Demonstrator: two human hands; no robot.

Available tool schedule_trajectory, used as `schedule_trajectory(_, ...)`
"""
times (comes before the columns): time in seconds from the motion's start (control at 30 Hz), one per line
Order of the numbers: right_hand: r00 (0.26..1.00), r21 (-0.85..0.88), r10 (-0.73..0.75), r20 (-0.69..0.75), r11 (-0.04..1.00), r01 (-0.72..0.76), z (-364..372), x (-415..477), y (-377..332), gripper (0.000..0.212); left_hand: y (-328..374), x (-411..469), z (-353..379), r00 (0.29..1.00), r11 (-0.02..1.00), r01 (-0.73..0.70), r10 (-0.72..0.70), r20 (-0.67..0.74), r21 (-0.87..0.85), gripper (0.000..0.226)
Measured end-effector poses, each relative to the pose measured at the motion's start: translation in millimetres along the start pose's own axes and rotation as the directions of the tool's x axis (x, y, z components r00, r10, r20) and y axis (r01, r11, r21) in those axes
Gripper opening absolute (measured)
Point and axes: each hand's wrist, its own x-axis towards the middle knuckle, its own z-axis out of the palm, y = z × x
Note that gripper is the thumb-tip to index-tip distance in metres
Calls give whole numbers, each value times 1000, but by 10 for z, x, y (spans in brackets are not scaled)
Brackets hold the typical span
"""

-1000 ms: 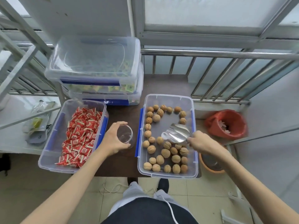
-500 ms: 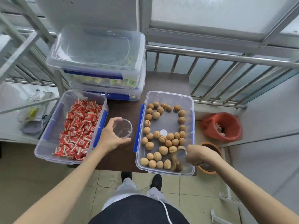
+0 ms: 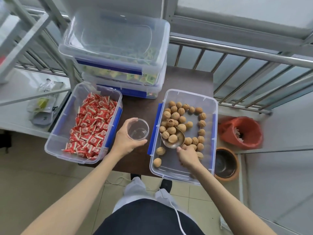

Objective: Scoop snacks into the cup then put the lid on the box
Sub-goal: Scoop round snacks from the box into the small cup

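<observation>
Walnuts being scooped from an open box.
A metal scoop (image 3: 172, 139) holding walnuts (image 3: 172, 138) is gripped by the right hand (image 3: 187, 156) inside the box (image 3: 210, 102); an empty cup (image 3: 138, 128) is clasped by the left hand (image 3: 126, 140) on the worktop (image 3: 186, 78).

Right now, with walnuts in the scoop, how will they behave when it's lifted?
The walnuts are round and hard-shelled, so they will probably roll if the scoop tilts. The scoop looks shallow and open-fronted, so spills seem likely. The right hand grips only its rear end, so wobble is plausible.

Cup (image 3: 138, 128) fills gap between candy box (image 3: 57, 133), walnut box (image 3: 209, 106).
</observation>
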Motion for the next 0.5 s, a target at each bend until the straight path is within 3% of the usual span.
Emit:
schedule_trajectory(0.2,992,264,31,-124,964,3,138,320,-159,31,4,5,7,1000,1000,14,-14,4,19,86)
schedule_trajectory(0.5,990,419,71,-118,908,-15,74,53,166,35,24,-5,13,999,998,38,-39,13,44,86)
